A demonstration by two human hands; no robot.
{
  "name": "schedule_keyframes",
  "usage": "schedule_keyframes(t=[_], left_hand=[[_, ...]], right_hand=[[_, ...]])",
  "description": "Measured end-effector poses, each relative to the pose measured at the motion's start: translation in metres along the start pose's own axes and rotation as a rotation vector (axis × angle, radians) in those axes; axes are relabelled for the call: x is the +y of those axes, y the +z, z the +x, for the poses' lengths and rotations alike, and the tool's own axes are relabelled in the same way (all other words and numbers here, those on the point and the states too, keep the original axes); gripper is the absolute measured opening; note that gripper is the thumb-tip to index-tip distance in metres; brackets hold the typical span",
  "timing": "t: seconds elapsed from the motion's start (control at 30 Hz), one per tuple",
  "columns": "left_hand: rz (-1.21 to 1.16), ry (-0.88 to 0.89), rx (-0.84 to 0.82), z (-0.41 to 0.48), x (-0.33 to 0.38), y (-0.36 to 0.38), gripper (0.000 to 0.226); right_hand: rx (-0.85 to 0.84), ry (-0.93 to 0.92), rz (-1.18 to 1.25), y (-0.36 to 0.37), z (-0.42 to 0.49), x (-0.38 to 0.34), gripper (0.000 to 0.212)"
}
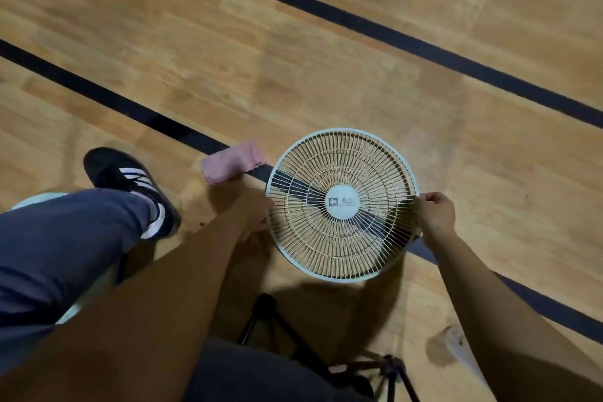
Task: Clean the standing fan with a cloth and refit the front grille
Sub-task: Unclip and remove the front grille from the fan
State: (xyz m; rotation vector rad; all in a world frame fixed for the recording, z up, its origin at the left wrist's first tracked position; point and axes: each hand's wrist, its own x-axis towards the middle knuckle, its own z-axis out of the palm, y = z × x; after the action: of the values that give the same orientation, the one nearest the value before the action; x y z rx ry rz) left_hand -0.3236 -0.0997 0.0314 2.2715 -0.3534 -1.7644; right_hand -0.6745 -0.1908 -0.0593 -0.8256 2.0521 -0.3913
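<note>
A round pale front grille (341, 241) with a white centre badge faces up above the wooden floor. My right hand (435, 213) pinches its right rim. My left hand (256, 212) grips its left rim, the fingers partly hidden behind the wires. A folded pink cloth (232, 160) lies on the floor just past the grille's upper left, touching neither hand. The fan body is hidden apart from a pale curved part (39, 201) behind my leg at the left.
My leg in blue trousers (65, 238) and a black striped shoe (130, 183) fill the left. A dark tripod (388, 365) stands at the bottom centre. Black painted lines (359, 23) cross the floor. A white object (456, 344) lies at the lower right.
</note>
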Motion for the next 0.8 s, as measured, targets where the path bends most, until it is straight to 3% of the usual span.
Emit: schedule_keyframes(t=[0.13, 0.63, 0.8], left_hand=[[-0.044, -0.015, -0.076, 0.002, -0.005, 0.004, 0.030], [-0.221, -0.094, -0.141, 0.014, -0.018, -0.005, 0.030], [-0.250, -0.140, -0.174, 0.014, -0.023, -0.005, 0.027]], right_hand=[[0.006, 0.007, -0.031, -0.002, 0.000, 0.009, 0.007], [0.009, -0.061, -0.228, 0.006, -0.007, 0.004, 0.016], [0.007, -0.051, -0.205, 0.007, -0.010, 0.006, 0.009]])
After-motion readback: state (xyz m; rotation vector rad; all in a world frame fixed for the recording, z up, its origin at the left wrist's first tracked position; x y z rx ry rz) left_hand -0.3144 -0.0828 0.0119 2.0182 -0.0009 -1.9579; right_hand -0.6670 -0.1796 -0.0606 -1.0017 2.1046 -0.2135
